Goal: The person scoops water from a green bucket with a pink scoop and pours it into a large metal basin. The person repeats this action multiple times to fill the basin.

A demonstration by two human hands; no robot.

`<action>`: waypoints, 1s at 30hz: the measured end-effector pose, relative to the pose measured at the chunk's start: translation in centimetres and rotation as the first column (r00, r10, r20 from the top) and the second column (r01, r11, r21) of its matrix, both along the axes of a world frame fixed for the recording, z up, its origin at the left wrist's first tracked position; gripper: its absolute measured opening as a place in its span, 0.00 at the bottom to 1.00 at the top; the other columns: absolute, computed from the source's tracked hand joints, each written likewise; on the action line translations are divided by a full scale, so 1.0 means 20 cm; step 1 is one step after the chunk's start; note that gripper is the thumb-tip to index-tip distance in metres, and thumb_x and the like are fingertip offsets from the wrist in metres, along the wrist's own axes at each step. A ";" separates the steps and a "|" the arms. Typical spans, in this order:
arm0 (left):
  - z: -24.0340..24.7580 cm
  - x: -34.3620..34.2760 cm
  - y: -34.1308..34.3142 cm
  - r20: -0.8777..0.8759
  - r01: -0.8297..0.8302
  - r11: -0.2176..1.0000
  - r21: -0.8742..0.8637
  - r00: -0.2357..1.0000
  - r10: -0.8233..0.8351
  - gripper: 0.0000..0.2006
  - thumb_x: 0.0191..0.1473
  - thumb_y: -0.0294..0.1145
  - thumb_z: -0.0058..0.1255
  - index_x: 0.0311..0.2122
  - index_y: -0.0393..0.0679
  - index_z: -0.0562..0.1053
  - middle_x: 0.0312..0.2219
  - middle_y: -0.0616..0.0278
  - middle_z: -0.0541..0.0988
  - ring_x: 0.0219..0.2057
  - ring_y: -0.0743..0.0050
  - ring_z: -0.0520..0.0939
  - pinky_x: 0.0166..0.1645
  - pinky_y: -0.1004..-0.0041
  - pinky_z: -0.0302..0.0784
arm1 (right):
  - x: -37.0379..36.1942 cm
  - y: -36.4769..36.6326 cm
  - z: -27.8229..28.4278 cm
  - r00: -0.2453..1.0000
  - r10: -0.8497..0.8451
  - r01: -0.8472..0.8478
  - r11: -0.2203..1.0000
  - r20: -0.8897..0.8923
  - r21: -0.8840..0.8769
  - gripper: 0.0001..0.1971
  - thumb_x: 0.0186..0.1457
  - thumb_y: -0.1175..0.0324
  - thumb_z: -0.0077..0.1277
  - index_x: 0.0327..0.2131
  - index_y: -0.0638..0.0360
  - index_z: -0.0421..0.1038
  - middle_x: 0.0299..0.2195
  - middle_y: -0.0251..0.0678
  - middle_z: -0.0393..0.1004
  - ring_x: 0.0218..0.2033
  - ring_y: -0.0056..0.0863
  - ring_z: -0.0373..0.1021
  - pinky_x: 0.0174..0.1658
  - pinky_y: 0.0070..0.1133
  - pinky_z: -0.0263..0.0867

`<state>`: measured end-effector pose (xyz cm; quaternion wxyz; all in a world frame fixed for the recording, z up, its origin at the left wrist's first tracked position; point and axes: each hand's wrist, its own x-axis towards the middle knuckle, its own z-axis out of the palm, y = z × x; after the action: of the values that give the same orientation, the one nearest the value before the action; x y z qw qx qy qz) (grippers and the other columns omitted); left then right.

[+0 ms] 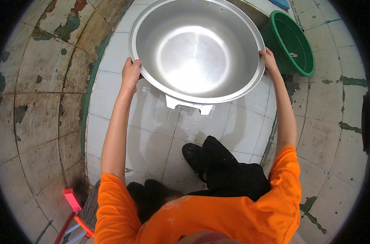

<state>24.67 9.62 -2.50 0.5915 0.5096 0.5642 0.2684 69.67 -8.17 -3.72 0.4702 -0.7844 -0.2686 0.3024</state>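
A large round metal basin (195, 61) with a broad rim fills the upper middle of the head view; its inside is shiny and bare. My left hand (131, 74) grips the rim at the lower left, fingers curled over the edge. On the right side my right hand (269, 62) holds the same rim, its thumb on top and the other fingers partly hidden beneath. From the basin's near side a light metal handle (189, 104) juts out toward me. The basin looks tilted, its opening facing me.
A green plastic tub (293, 44) leans beside the basin at the right. Pink and orange-red cleaning tools (73, 201) stand at the lower left by a grey mop head (88, 207). White tiled floor (152, 130) looks wet, between stained tiled walls (42, 105). A blue object (280, 3) shows at the top.
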 end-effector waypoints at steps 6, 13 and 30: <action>0.00 0.05 0.00 -0.028 0.021 1.000 0.000 0.999 -0.021 0.15 0.49 0.35 0.38 0.38 0.35 0.65 0.31 0.56 0.71 0.30 0.70 0.76 0.34 0.70 0.76 | 0.07 0.01 -0.07 1.000 0.011 -0.011 1.000 0.007 0.011 0.16 0.49 0.66 0.41 0.41 0.64 0.66 0.27 0.30 0.68 0.29 0.20 0.62 0.35 0.18 0.58; 0.01 0.02 -0.02 -0.046 -0.003 1.000 0.019 0.999 0.004 0.15 0.51 0.38 0.39 0.38 0.35 0.65 0.31 0.57 0.72 0.31 0.70 0.76 0.34 0.71 0.76 | 0.12 -0.27 0.02 0.849 -0.362 0.405 0.914 -0.385 0.033 0.38 0.43 0.37 0.48 0.45 0.64 0.60 0.40 0.43 0.60 0.36 0.33 0.64 0.36 0.26 0.64; 0.33 -0.68 -0.46 -0.208 0.332 0.910 -0.248 0.900 -0.384 0.27 0.53 0.55 0.37 0.51 0.46 0.57 0.49 0.56 0.62 0.45 0.65 0.72 0.48 0.68 0.65 | 0.54 -0.74 0.18 0.529 -0.575 0.848 0.380 -0.624 0.369 0.11 0.48 0.75 0.48 0.33 0.69 0.60 0.28 0.41 0.64 0.23 0.28 0.63 0.19 0.18 0.64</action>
<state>10.97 0.43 4.15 0.6041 0.5707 0.5555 0.0276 80.54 -23.01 -0.21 0.8325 -0.5306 0.1221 0.1029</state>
